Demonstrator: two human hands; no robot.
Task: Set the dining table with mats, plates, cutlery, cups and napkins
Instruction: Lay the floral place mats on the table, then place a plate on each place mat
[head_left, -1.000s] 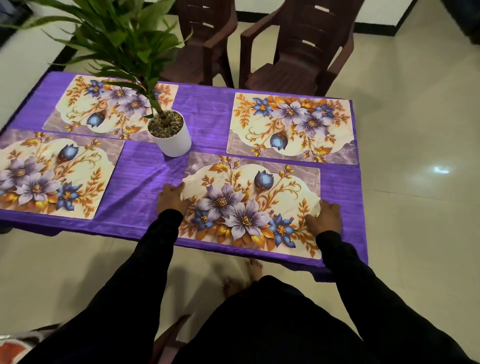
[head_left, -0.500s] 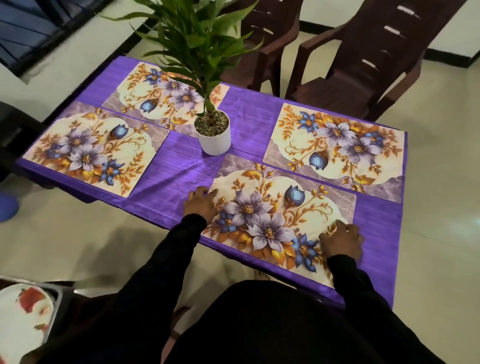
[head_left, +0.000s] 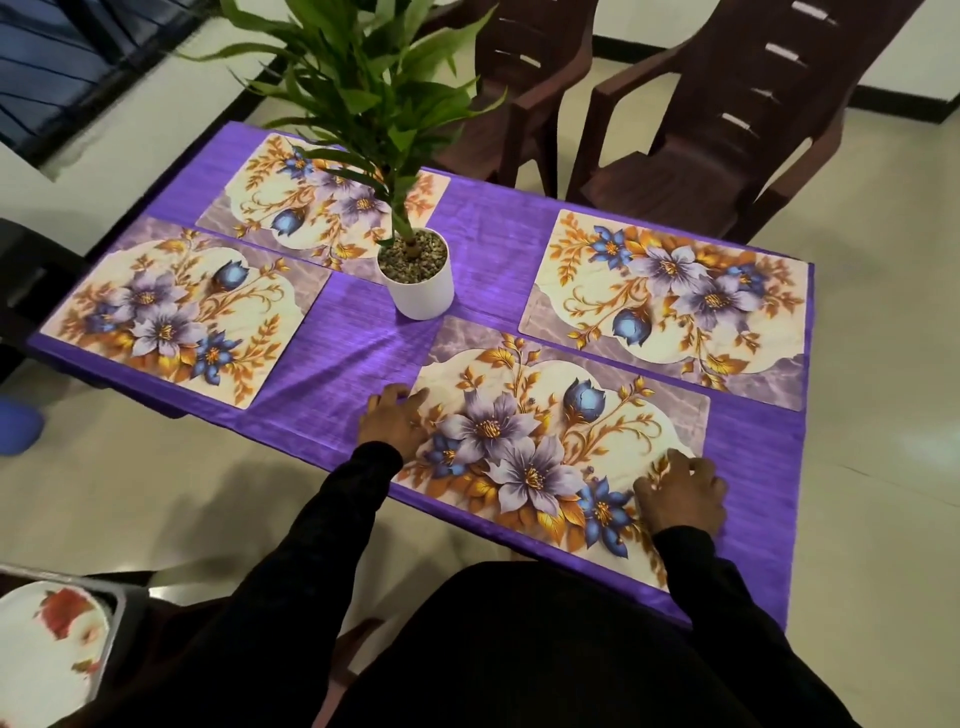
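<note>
Here, left hand (head_left: 392, 423) flat on near mat (head_left: 550, 447) at nine o'clock, right hand (head_left: 683, 499) fingers bent, pressing its four o'clock corner, purple worktop (head_left: 358, 353).

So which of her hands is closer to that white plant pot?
Left. The left hand rests on the near mat's left edge, just below the white pot; the right hand is at the mat's far right corner.

4 floral mats lie flat on the purple table (head_left: 353, 358), the nearest mat (head_left: 550, 447) angled along its front edge.
</note>
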